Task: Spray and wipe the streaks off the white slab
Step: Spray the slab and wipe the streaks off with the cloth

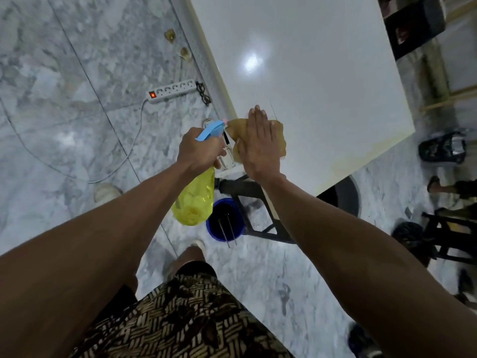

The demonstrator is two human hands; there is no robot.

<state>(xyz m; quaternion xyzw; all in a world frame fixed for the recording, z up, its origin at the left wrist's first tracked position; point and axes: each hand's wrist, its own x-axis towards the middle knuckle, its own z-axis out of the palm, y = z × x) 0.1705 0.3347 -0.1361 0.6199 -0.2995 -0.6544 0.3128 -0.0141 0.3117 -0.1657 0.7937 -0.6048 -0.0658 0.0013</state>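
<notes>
Slab (322,81), white and glossy, fills the upper middle of the view, carried on a dark metal stand (247,200) and showing a bright lamp reflection near its centre. Close to the slab's near-left edge lies a tan cloth (280,140), and the right hand (258,148) presses flat on it with fingers straight and together, fingertips reaching just past the cloth's far side onto the bare surface. A thin dark line marks the slab just beyond those fingertips. The left hand (200,151) hovers just off the same edge, beside the right hand, with fingers curled round the neck of a yellow spray bottle (195,200); its blue trigger head (210,129) points toward the cloth, and the bottle's body hangs down over the floor. Below the bottle a blue bucket (224,222) stands on the marble floor (64,73), against the stand's legs. Farther left on the floor lies a white power strip (171,91) with a red lit switch, its cable curving away. Patterned shorts (180,319) show at the bottom of the view.
</notes>
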